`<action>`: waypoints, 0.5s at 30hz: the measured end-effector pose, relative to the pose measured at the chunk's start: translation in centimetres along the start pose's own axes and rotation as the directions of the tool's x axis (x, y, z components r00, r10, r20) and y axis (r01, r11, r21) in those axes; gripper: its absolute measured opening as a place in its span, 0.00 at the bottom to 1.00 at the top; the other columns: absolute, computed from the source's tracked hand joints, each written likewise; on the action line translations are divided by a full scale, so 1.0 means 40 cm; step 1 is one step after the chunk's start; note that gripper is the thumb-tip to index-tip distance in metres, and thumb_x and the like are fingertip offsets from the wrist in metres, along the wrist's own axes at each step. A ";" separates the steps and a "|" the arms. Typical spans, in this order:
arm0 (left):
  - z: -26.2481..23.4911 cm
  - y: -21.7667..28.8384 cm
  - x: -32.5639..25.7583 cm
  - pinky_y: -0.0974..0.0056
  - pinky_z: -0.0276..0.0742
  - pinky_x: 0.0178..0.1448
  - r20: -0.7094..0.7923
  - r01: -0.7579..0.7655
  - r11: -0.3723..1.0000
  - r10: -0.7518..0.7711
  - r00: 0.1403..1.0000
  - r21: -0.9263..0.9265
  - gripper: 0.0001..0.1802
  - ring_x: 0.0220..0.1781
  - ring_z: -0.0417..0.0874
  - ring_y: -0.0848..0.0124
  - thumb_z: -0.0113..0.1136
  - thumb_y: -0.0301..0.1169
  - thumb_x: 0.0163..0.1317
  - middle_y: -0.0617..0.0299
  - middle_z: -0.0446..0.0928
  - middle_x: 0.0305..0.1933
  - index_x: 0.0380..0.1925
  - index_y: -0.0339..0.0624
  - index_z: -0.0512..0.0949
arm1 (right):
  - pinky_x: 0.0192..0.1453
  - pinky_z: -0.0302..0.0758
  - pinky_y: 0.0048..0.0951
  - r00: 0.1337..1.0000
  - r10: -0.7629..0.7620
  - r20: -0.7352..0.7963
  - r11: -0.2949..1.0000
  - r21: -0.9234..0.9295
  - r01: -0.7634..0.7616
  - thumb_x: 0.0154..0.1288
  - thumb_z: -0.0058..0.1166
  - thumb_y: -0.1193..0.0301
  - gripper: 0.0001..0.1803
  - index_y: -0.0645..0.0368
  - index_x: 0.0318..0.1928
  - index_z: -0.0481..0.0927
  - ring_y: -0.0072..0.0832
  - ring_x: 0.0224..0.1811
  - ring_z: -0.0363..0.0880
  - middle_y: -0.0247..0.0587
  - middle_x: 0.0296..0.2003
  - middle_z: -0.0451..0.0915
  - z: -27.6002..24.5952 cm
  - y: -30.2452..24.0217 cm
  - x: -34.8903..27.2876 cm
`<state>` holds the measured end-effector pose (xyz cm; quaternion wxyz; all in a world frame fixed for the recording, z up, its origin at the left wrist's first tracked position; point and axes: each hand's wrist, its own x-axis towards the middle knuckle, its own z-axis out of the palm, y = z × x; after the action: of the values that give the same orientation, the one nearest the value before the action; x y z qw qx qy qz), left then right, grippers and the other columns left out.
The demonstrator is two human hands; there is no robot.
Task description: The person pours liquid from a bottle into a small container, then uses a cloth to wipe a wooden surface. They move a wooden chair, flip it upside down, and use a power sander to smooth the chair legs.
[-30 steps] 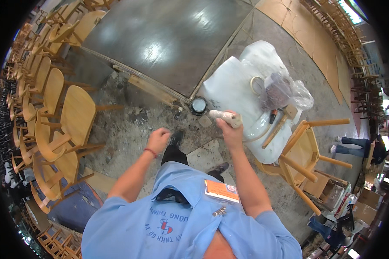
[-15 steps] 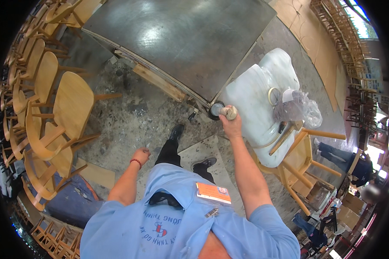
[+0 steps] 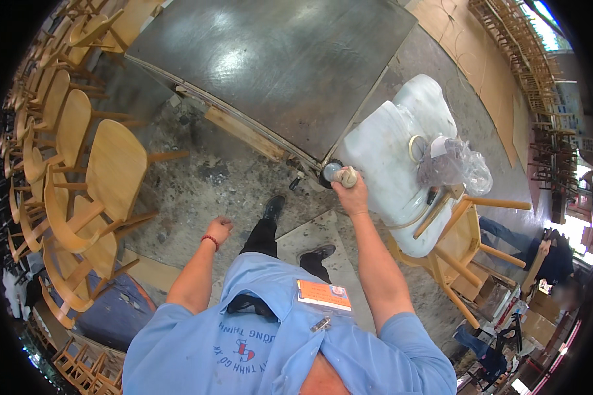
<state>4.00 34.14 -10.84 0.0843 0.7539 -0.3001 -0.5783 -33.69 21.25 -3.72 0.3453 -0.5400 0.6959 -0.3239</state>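
My right hand (image 3: 354,199) is closed around a beige, rounded, handle-like piece (image 3: 346,176) with a greyish translucent part at its far end. It is at the near corner of a large dark metal-topped table (image 3: 270,72), by a dark round thing (image 3: 325,179). Whether the held piece touches the table is unclear. Lower and to the left, over the floor, my left hand (image 3: 219,228) hangs with curled fingers and a red bead bracelet (image 3: 210,240) on the wrist. Anything inside those fingers is hidden.
White wrapped padding (image 3: 375,141) lies right of the table, bearing a tape roll (image 3: 416,149) and a clear plastic bag (image 3: 445,168). A wooden chair (image 3: 464,230) lies tipped beside it. Rows of wooden chairs (image 3: 115,171) stand left. People (image 3: 553,260) are at far right.
My right hand and the held piece have shifted slightly down and left. My left hand has moved slightly, its fingers more curled. The table corner appears a little lower.
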 end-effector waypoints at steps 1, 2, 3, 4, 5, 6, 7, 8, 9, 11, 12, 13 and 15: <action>-0.007 -0.007 -0.004 0.62 0.81 0.44 -0.005 0.040 0.999 -0.040 0.999 -0.012 0.20 0.40 0.86 0.63 0.62 0.30 0.60 0.48 0.83 0.45 0.51 0.30 0.78 | 0.50 0.76 0.32 1.000 0.006 0.018 1.000 -0.002 -0.006 0.51 0.66 0.75 0.21 0.57 0.47 0.76 0.33 0.43 0.80 0.39 0.40 0.82 0.003 -0.012 -0.002; -0.011 -0.006 -0.008 0.62 0.81 0.44 -0.001 0.074 0.997 -0.074 0.997 -0.023 0.20 0.39 0.86 0.63 0.62 0.31 0.60 0.48 0.83 0.45 0.51 0.30 0.78 | 0.50 0.76 0.33 1.000 -0.021 -0.009 1.000 -0.021 0.021 0.51 0.67 0.74 0.21 0.57 0.47 0.77 0.35 0.43 0.81 0.40 0.41 0.82 0.002 -0.012 -0.001; -0.015 -0.006 -0.011 0.62 0.81 0.44 0.002 0.109 0.993 -0.109 0.994 -0.034 0.20 0.39 0.86 0.63 0.62 0.31 0.60 0.48 0.83 0.45 0.51 0.31 0.78 | 0.51 0.76 0.34 0.998 -0.049 -0.034 0.998 -0.040 0.047 0.50 0.67 0.74 0.22 0.57 0.47 0.77 0.36 0.43 0.81 0.41 0.41 0.82 0.003 -0.012 0.002; -0.017 -0.004 -0.013 0.62 0.81 0.44 0.007 0.106 0.994 -0.105 0.994 -0.026 0.20 0.39 0.86 0.63 0.61 0.31 0.60 0.48 0.83 0.45 0.51 0.31 0.78 | 0.51 0.76 0.34 0.995 -0.077 -0.058 0.996 -0.059 0.074 0.50 0.67 0.74 0.22 0.57 0.47 0.77 0.37 0.44 0.81 0.41 0.41 0.82 0.003 -0.012 0.004; -0.020 -0.005 -0.015 0.62 0.81 0.44 0.009 0.105 0.994 -0.105 0.994 -0.020 0.21 0.38 0.86 0.63 0.61 0.31 0.60 0.48 0.83 0.45 0.51 0.31 0.78 | 0.51 0.76 0.35 0.998 -0.057 -0.040 0.997 -0.059 0.055 0.50 0.67 0.74 0.22 0.57 0.47 0.77 0.38 0.44 0.81 0.42 0.41 0.82 0.004 -0.015 0.004; -0.023 -0.006 -0.017 0.62 0.80 0.44 0.010 0.105 0.994 -0.105 0.994 -0.014 0.21 0.38 0.86 0.63 0.61 0.31 0.60 0.48 0.83 0.45 0.52 0.31 0.78 | 0.51 0.76 0.35 0.999 -0.037 -0.022 0.998 -0.059 0.036 0.50 0.67 0.73 0.22 0.57 0.47 0.77 0.39 0.44 0.81 0.42 0.41 0.82 0.004 -0.017 0.004; -0.025 -0.006 -0.018 0.62 0.80 0.44 0.005 0.106 0.994 -0.106 0.994 -0.008 0.21 0.37 0.86 0.63 0.61 0.31 0.60 0.48 0.83 0.45 0.51 0.31 0.78 | 0.51 0.76 0.35 1.000 -0.017 -0.004 0.998 -0.059 0.017 0.50 0.67 0.73 0.22 0.57 0.47 0.77 0.40 0.44 0.81 0.43 0.41 0.82 0.006 -0.019 0.004; -0.024 -0.006 -0.017 0.63 0.80 0.44 0.003 0.103 0.995 -0.103 0.995 -0.003 0.21 0.37 0.86 0.63 0.61 0.31 0.60 0.48 0.83 0.44 0.51 0.31 0.78 | 0.51 0.76 0.35 1.000 -0.014 -0.018 0.998 -0.053 0.014 0.50 0.67 0.73 0.22 0.57 0.47 0.77 0.40 0.44 0.81 0.42 0.41 0.82 0.007 -0.018 0.005; -0.023 -0.007 -0.015 0.63 0.80 0.44 0.001 0.100 0.995 -0.100 0.995 0.003 0.21 0.36 0.86 0.63 0.60 0.31 0.60 0.48 0.83 0.44 0.51 0.31 0.78 | 0.51 0.76 0.35 0.999 -0.011 -0.032 0.999 -0.047 0.010 0.49 0.68 0.73 0.22 0.57 0.47 0.77 0.39 0.44 0.81 0.42 0.40 0.82 0.008 -0.017 0.005; -0.019 -0.004 -0.011 0.63 0.80 0.43 -0.002 0.078 0.997 -0.078 0.997 0.001 0.20 0.36 0.86 0.63 0.60 0.31 0.60 0.49 0.83 0.44 0.51 0.31 0.78 | 0.51 0.76 0.34 0.999 -0.015 -0.045 0.999 -0.032 0.013 0.50 0.67 0.73 0.21 0.58 0.47 0.77 0.36 0.44 0.81 0.41 0.40 0.82 0.010 -0.013 0.006; -0.019 -0.003 -0.009 0.63 0.80 0.43 -0.003 0.068 0.998 -0.068 0.998 0.001 0.20 0.35 0.86 0.63 0.60 0.31 0.60 0.49 0.83 0.43 0.51 0.31 0.78 | 0.50 0.76 0.33 0.999 -0.021 -0.043 1.000 -0.024 0.020 0.50 0.67 0.74 0.21 0.58 0.46 0.77 0.34 0.43 0.81 0.39 0.40 0.82 0.007 -0.010 0.007; -0.019 -0.001 -0.007 0.63 0.80 0.43 0.003 0.060 0.998 -0.060 0.998 -0.007 0.20 0.35 0.86 0.63 0.60 0.32 0.60 0.49 0.83 0.43 0.51 0.31 0.78 | 0.50 0.76 0.32 0.999 -0.027 -0.043 1.000 -0.016 0.026 0.50 0.67 0.74 0.21 0.58 0.46 0.77 0.31 0.42 0.81 0.38 0.39 0.82 0.003 -0.007 0.006; -0.021 -0.004 0.001 0.63 0.80 0.43 0.010 0.044 0.999 -0.043 0.999 -0.021 0.20 0.35 0.86 0.63 0.60 0.32 0.60 0.49 0.84 0.42 0.50 0.31 0.78 | 0.48 0.76 0.28 0.998 0.056 -0.040 0.991 0.120 -0.051 0.52 0.66 0.76 0.20 0.59 0.46 0.77 0.25 0.42 0.79 0.35 0.39 0.81 -0.006 -0.012 0.006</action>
<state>4.84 34.05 -10.66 0.0783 0.7564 -0.2778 -0.5870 -33.68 20.92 -3.23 0.3702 -0.4924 0.6969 -0.3672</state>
